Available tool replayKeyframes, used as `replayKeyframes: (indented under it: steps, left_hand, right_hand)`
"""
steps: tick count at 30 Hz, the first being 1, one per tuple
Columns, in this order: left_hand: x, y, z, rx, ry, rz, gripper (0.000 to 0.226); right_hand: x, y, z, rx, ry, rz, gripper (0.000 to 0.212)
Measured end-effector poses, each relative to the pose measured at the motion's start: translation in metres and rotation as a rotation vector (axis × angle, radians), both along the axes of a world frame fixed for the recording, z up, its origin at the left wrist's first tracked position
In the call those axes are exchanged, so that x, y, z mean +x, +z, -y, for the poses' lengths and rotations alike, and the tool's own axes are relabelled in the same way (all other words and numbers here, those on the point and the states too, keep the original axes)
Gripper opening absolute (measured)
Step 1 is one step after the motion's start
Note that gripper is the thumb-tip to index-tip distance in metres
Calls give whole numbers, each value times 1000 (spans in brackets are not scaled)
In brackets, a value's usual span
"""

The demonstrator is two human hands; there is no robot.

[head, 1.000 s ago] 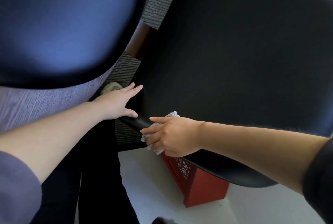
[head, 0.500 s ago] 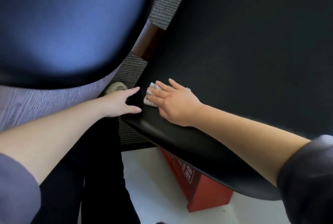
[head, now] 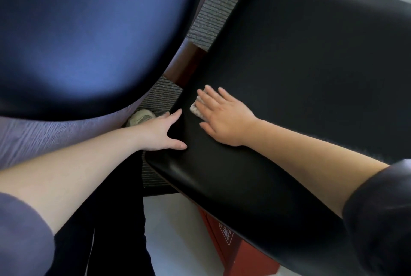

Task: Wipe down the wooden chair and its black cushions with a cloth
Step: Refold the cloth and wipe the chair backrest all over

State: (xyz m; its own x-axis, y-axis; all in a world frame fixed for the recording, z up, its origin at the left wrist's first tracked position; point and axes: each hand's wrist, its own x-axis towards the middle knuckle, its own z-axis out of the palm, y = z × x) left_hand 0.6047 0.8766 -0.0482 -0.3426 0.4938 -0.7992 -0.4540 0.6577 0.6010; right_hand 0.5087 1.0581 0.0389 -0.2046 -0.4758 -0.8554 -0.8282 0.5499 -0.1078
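Grey carpet (head: pixel 213 13) lies under a chair, and two hands rest on its black seat cushion (head: pixel 300 64).
At 10 o'clock is the shiny back cushion (head: pixel 89 31). Near the middle, the right hand (head: pixel 224 118) lies flat with straight fingers, pressing a small white cloth (head: pixel 195 109) onto the seat. At its 9 o'clock, the left hand (head: pixel 160 130) is spread wide, thumb on the seat's edge, holding nothing. At 6 o'clock stands a red box (head: pixel 235 251).

A red box (head: pixel 241 261) stands on pale floor (head: pixel 178 231), and seemingly a shoe (head: pixel 141 117) lies on striped carpet (head: pixel 213 9).
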Motion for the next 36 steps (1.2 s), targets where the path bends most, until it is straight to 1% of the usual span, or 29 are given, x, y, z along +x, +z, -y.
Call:
replayKeyframes:
  steps: [4, 8, 14, 21, 27, 31, 36]
  left_hand:
    - [-24, 8, -11, -15, -48, -44, 109]
    - [-47, 13, -24, 22, -54, -69, 110]
    - [-72, 18, -34, 66, -108, -144, 108]
    - [-104, 34, -44, 116, -156, -192, 103]
    - [-131, 37, -54, 139, -135, -234, 101]
    - [-142, 31, -53, 131, -163, -261, 98]
    - [-143, 15, -43, 143, -178, -298, 95]
  right_hand:
    - [-37, -4, -8, 76, -9, -191, 63]
    - [-62, -7, -17, 107, -16, -325, 65]
    - [-107, 6, -36, 151, -91, -575, 68]
    - [-152, 27, -52, 199, -216, -793, 67]
    - [-186, 35, -53, 195, -389, -868, 64]
    - [-203, 16, -45, 224, -390, -859, 63]
    - [-224, -13, -29, 197, -352, -813, 58]
